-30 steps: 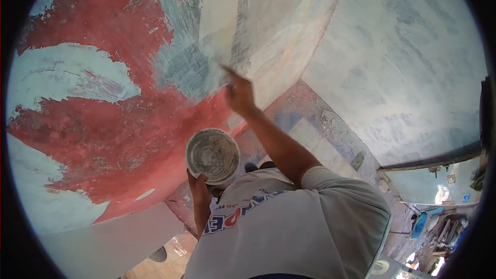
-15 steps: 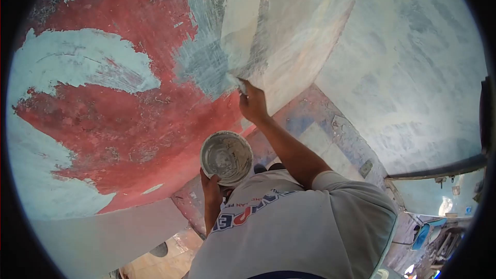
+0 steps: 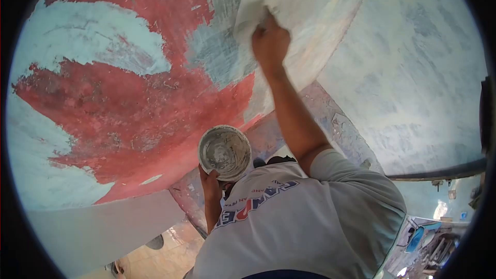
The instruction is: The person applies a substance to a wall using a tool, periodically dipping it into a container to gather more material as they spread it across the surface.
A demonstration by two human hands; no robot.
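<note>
My left hand (image 3: pixel 209 182) is wrapped round the side of a round plastic bucket (image 3: pixel 226 130), held near my chest with its mouth facing up. Grey-white putty (image 3: pixel 222 154) coats the inside of the bucket. Higher up, my right hand (image 3: pixel 270 44) is closed and raised against the wall (image 3: pixel 155 95). It grips a putty knife (image 3: pixel 269 3), most of which the hand hides, with its edge on a pale, freshly coated strip. Beside that strip lies a grey smeared patch (image 3: pixel 219 54), bordered by red paint.
Pale blue-white patches (image 3: pixel 93 33) cover parts of the red wall. A second whitish wall (image 3: pixel 413 72) meets it at a corner on the right. The floor (image 3: pixel 323 106) is paint-stained. Assorted items, one blue (image 3: pixel 415 238), lie at the lower right.
My right hand has moved up the wall with the putty knife, from the lower end of the grey patch to the pale strip. The bucket stays in my left hand, nearly unmoved.
</note>
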